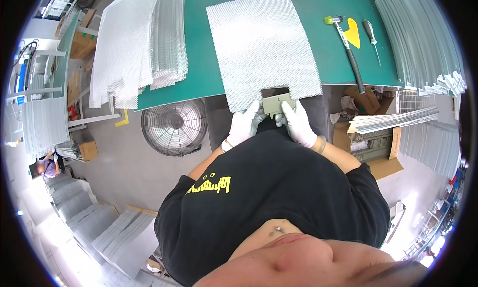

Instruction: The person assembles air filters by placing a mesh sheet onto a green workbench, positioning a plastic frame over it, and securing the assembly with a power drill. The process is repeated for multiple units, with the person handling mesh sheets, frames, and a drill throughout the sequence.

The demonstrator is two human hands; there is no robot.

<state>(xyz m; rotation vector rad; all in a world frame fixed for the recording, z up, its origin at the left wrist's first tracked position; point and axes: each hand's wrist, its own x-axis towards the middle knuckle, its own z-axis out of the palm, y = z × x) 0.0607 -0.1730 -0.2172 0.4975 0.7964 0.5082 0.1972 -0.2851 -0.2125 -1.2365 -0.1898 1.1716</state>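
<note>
A silvery mesh sheet (264, 43) lies in front of me, its near edge with a square notch reaching past the table edge. At the notch is a small khaki plate-like piece (273, 105), tilted toward me. My right hand (300, 126), in a white glove, is closed on this piece, thumb on top and fingers beneath. My left hand (243, 126), also gloved, is closed at the sheet's near left corner, its thumb over the edge. Some left fingertips reach toward the khaki piece; whether they touch it is hidden.
On the green table (199, 82) lie a stack of mesh sheets (134, 43), a hammer (347, 48), a yellow flat tool (352, 34) and a screwdriver (371, 37). More sheets (423, 38) stand at right. A floor fan (174, 126) and an open carton (373, 152) flank me.
</note>
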